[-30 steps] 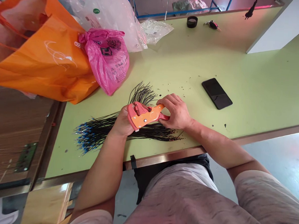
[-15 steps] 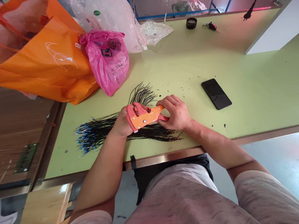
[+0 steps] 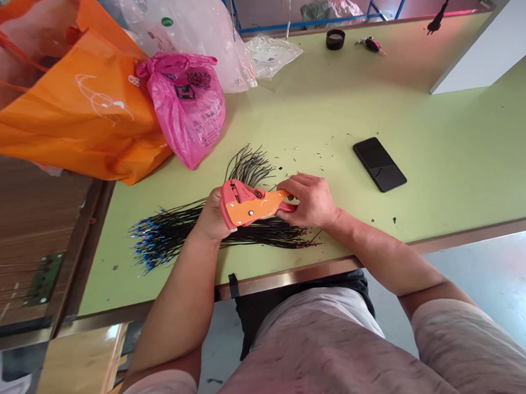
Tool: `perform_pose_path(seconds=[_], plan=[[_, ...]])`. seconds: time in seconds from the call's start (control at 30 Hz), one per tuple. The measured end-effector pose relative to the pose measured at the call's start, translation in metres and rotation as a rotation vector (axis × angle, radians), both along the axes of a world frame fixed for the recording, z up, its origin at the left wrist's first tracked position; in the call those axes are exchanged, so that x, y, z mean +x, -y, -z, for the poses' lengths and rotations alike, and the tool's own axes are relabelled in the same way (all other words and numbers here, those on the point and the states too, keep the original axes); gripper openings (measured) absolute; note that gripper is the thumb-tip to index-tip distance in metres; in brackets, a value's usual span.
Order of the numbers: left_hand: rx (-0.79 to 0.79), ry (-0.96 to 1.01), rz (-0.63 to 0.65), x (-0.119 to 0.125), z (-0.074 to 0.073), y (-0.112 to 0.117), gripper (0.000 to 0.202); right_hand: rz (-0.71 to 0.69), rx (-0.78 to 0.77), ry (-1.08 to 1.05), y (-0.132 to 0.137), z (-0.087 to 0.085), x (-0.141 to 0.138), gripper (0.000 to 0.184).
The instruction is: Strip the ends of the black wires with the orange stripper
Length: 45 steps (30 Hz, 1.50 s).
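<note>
An orange and red wire stripper (image 3: 250, 205) sits between both hands above a bundle of thin black wires with blue ends (image 3: 171, 233) on the green table (image 3: 321, 117). My right hand (image 3: 311, 201) is wrapped round the stripper's handles. My left hand (image 3: 212, 216) is behind the tool's head, its fingers closed at the jaws; what they pinch is hidden by the tool. More black wire ends (image 3: 249, 163) fan out just beyond the hands.
An orange bag (image 3: 73, 96), a pink plastic bag (image 3: 188, 106) and clear plastic bags (image 3: 198, 20) crowd the table's left rear. A black phone (image 3: 379, 164) lies right of the hands. A black tape roll (image 3: 335, 39) and keys (image 3: 370, 44) lie far back. Small black scraps dot the tabletop.
The stripper's handles have closed a little under my right hand and the tool has dropped slightly toward the wires. The left hand stays at the jaws.
</note>
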<state>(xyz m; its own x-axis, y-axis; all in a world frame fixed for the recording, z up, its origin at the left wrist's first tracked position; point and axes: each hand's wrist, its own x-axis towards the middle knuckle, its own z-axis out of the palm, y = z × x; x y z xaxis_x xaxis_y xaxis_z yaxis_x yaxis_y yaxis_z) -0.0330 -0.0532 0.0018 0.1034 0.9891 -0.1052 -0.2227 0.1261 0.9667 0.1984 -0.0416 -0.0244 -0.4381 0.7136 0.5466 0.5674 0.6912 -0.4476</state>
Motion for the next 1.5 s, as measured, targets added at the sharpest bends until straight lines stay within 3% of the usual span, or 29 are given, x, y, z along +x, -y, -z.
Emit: perform_pose_path(seconds=[0.23, 0.4, 0.5, 0.63, 0.87, 1.07, 1.23, 1.43, 1.5], plan=[[0.097, 0.041, -0.011, 0.003, -0.004, 0.0, 0.056, -0.034, -0.158, -0.114, 0.0, -0.001, -0.001, 0.059], [0.076, 0.058, 0.047, 0.004, -0.003, -0.002, 0.048, -0.15, -0.602, -0.506, -0.001, -0.007, -0.004, 0.076], [0.045, 0.077, 0.074, 0.003, -0.006, -0.002, 0.043, -0.208, -0.841, -0.719, -0.008, -0.01, -0.002, 0.064], [0.012, 0.107, 0.091, 0.003, -0.013, -0.001, 0.038, -0.227, -0.994, -0.874, -0.016, -0.019, 0.008, 0.047], [0.005, 0.13, 0.088, 0.006, -0.014, -0.001, 0.035, -0.263, -1.022, -0.927, -0.013, -0.035, 0.019, 0.064], [0.099, -0.018, 0.091, 0.006, -0.004, -0.002, 0.044, -0.132, -0.961, -0.756, -0.011, -0.039, 0.015, 0.07], [0.096, -0.116, 0.097, 0.005, 0.002, -0.002, 0.046, -0.023, -1.003, -0.797, -0.015, -0.037, 0.015, 0.075], [0.418, -0.312, -0.135, 0.007, 0.012, -0.007, 0.046, -0.035, -0.923, -0.799, -0.016, -0.037, 0.015, 0.064], [0.455, -0.354, -0.205, 0.005, 0.013, -0.008, 0.046, -0.032, -0.924, -0.795, -0.015, -0.037, 0.015, 0.064]])
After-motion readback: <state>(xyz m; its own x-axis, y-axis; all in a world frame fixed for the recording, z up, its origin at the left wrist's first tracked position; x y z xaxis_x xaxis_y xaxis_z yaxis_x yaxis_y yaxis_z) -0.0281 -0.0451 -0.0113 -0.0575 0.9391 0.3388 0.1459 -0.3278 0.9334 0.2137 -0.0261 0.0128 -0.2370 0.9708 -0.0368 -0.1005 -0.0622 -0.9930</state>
